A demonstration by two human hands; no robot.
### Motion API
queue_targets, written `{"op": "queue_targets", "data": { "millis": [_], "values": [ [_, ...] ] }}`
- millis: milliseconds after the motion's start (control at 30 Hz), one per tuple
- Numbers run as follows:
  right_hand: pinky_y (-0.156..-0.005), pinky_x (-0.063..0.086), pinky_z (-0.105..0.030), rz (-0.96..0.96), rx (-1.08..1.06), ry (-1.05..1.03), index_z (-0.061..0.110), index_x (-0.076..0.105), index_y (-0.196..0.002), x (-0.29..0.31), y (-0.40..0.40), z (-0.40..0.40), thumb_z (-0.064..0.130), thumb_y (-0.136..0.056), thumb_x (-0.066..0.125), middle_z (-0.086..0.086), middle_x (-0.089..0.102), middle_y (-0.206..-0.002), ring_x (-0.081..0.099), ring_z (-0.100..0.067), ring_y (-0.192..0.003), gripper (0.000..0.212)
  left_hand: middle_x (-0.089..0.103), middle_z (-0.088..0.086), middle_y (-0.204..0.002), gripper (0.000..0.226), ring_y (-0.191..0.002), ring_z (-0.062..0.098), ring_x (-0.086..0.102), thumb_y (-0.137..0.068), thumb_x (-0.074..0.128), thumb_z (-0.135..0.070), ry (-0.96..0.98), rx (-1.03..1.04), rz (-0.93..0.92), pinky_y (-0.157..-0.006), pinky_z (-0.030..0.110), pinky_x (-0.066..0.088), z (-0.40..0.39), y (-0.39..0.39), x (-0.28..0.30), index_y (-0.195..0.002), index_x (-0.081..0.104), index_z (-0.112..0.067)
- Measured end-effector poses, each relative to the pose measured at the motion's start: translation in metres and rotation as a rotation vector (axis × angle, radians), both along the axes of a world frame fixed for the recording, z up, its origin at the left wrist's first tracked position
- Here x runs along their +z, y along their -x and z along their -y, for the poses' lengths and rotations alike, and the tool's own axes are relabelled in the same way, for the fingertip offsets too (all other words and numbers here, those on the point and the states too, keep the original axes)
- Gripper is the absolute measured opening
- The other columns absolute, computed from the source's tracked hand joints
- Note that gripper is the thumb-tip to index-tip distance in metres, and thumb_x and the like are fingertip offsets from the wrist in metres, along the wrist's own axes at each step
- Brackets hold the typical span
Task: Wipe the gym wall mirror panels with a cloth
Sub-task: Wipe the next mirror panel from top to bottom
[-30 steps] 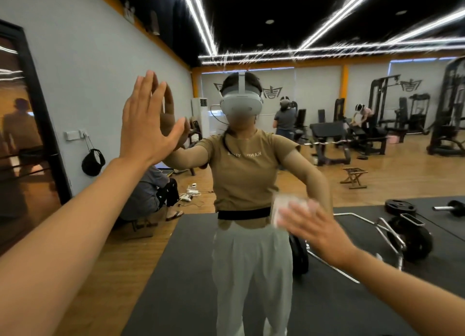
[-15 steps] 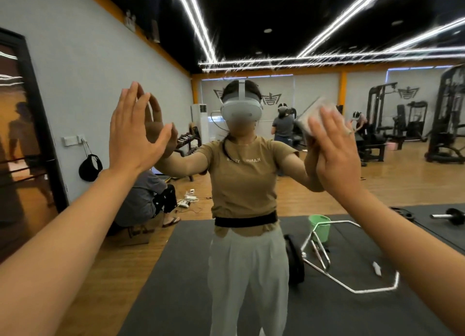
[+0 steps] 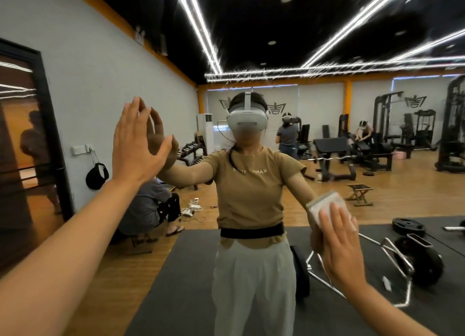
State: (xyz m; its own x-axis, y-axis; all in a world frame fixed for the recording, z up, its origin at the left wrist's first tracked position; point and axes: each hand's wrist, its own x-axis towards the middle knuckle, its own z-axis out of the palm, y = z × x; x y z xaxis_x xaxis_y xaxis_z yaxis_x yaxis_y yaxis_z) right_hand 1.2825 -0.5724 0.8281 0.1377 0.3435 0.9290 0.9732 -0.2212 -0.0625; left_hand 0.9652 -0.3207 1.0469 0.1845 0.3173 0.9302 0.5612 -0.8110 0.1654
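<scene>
While left hand braces flat at 10 o'clock, right hand, fingers straight, presses cloth on mirror at 4 o'clock. Best kept flat, strokes overlapping, pressure even.

The lower half of the folded white cloth is covered by the right hand; both forearms are cut off by the frame's edge.

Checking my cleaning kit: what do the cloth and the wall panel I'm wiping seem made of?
The cloth looks like soft woven fabric, whitish and folded, with a layered edge. The wall panel looks like mirror glass, smooth and glossy: it reflects the gym.
</scene>
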Motion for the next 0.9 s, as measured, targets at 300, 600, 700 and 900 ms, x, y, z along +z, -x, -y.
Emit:
{"op": "queue_targets", "data": {
  "millis": [300,600,700,900],
  "values": [
    [-0.122,-0.001,-0.041,-0.126,-0.128,-0.293,0.018,0.017,-0.158,0.21,-0.015,-0.022,0.012,-0.103,0.03,-0.007,0.008,-0.166,0.002,-0.024,-0.153,0.057,0.011,0.005,-0.166,0.069,-0.153,0.023,0.005,-0.096,0.059,-0.038,0.016,-0.002,0.085,-0.124,0.045,0.009,0.006,-0.013,0.003,-0.152,0.027,-0.013],
    [-0.123,0.008,-0.046,-0.022,-0.093,-0.129,0.01,0.026,-0.152,-0.012,-0.017,-0.003,0.017,-0.102,0.032,-0.008,0.009,-0.165,0.008,-0.028,-0.152,0.051,0.007,0.006,-0.166,0.07,-0.153,0.022,0.001,-0.099,0.055,-0.036,0.034,0.025,0.051,-0.124,0.044,0.006,0.013,-0.013,-0.002,-0.156,0.021,-0.012],
    [-0.123,0.007,-0.042,0.007,-0.09,-0.005,0.019,0.017,-0.157,-0.039,-0.022,0.015,0.012,-0.093,0.034,-0.001,0.005,-0.166,0.008,-0.027,-0.153,0.067,0.009,0.007,-0.166,0.071,-0.153,0.022,0.001,-0.097,0.051,-0.038,-0.018,-0.014,-0.042,-0.124,0.036,-0.002,0.024,-0.019,-0.037,-0.156,0.021,-0.012],
    [-0.121,0.013,-0.057,-0.037,-0.019,-0.13,0.005,0.026,-0.154,0.065,-0.031,0.016,0.013,-0.097,0.036,-0.015,0.018,-0.162,0.013,-0.028,-0.152,0.058,0.016,0.009,-0.165,0.069,-0.153,0.024,0.01,-0.093,0.05,-0.037,-0.034,-0.165,-0.16,-0.124,0.042,0.003,0.068,-0.05,-0.157,-0.152,0.032,-0.006]
  ]
}}
